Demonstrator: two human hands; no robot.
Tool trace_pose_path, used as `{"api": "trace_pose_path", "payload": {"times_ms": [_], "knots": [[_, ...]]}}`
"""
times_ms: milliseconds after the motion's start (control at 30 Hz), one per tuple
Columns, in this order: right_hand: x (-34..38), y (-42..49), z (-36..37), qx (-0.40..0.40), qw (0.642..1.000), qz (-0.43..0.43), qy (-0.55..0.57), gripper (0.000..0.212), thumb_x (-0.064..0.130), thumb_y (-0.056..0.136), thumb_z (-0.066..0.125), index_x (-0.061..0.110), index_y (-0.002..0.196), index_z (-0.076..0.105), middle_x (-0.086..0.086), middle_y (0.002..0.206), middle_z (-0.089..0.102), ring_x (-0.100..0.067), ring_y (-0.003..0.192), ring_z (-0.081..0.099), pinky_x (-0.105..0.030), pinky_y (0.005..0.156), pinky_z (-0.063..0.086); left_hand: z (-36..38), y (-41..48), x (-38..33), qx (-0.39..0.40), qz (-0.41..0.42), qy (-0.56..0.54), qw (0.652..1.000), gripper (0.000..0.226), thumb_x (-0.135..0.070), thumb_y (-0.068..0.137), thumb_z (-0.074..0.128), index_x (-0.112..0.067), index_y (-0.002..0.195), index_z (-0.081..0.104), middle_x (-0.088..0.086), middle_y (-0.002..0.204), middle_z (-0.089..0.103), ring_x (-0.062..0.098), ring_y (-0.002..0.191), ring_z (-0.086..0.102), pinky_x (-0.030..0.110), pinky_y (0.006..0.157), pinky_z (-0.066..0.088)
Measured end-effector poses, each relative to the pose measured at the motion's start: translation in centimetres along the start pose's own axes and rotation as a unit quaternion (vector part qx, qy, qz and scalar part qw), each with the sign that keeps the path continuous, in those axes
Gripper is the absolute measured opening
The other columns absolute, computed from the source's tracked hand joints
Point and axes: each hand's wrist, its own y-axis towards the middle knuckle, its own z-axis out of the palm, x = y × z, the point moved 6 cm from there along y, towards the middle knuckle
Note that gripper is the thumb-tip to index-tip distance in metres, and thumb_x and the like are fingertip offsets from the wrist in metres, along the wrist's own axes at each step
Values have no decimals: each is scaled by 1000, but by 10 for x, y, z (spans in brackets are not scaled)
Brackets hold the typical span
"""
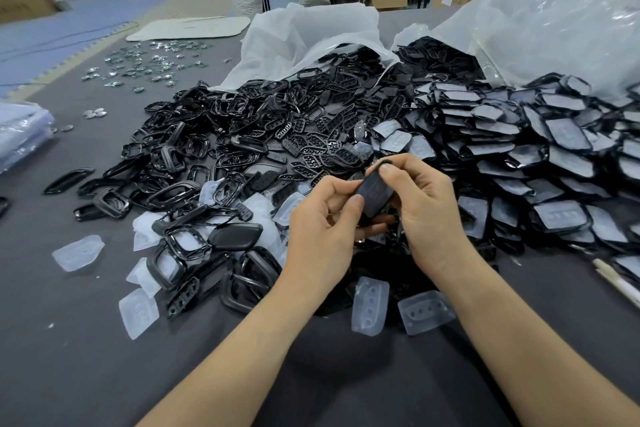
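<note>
- Both forearms are stretched forward over the table (pixel 104 357).
- A fob (pixel 375 192) is pinched above the table by the left hand (pixel 322 218) at its lower end and the right hand (pixel 426 211) at its top.
- Black frames (pixel 207 156) are heaped beyond.

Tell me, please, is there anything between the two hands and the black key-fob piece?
Nothing visible stands between them. The left hand and the right hand both pinch the black key-fob piece directly, with the thumbs on it. The heap of black parts lies behind it, not in between.
</note>
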Motion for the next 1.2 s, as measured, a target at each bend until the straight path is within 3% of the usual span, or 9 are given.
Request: {"api": "trace_pose_path", "payload": {"times_ms": [233,367,500,633,767,967,1200], "knots": [[-3,3,-6,-10,1000,21,-19,20,7,94,53,10,79,65,3,67,64,-11,66,59,-28,67,49,2,-1,-1,12,-24,-33,999,13,-2,97,50,-9,103,58,2,79,73,24,71,73,24,65,58],[-1,4,-7,2,999,10,-51,13,8,91,60,14,85,71,9,73,69,-4,71,62,-18,68,49,2,0,2,5,-49,-37,998,15,-6,93,59,-12,106,59,1,75,71,24,69,72,25,64,58],[-3,4,-4,28,995,14,-95,16,11,89,65,22,80,71,10,69,69,-3,66,61,-16,64,49,0,1,6,4,-68,-35,997,15,-5,93,59,-13,106,60,2,70,71,22,63,72,24,60,57],[-6,2,-1,59,992,31,-108,13,11,87,67,21,78,69,10,61,67,-1,54,59,-15,51,47,-1,2,7,6,-74,-32,997,18,1,92,58,-13,103,59,1,65,69,17,57,69,21,57,56],[-5,4,-1,55,988,19,-141,18,8,86,68,23,75,69,11,58,65,1,55,58,-13,54,45,-2,2,10,7,-89,-36,995,20,5,90,59,-9,104,59,7,72,71,20,59,70,23,57,56],[-8,5,-2,67,994,57,-62,20,7,87,66,19,71,69,-2,66,68,-13,59,60,-26,56,48,-2,2,5,11,-69,-34,997,21,6,91,58,-12,101,62,8,75,73,22,59,70,24,59,57],[-3,6,-2,68,993,15,-100,19,8,87,67,20,72,65,5,60,64,-5,52,56,-18,49,43,-2,2,7,-2,-68,-24,997,12,1,93,56,-3,105,56,7,71,72,21,61,71,24,60,57]]}}
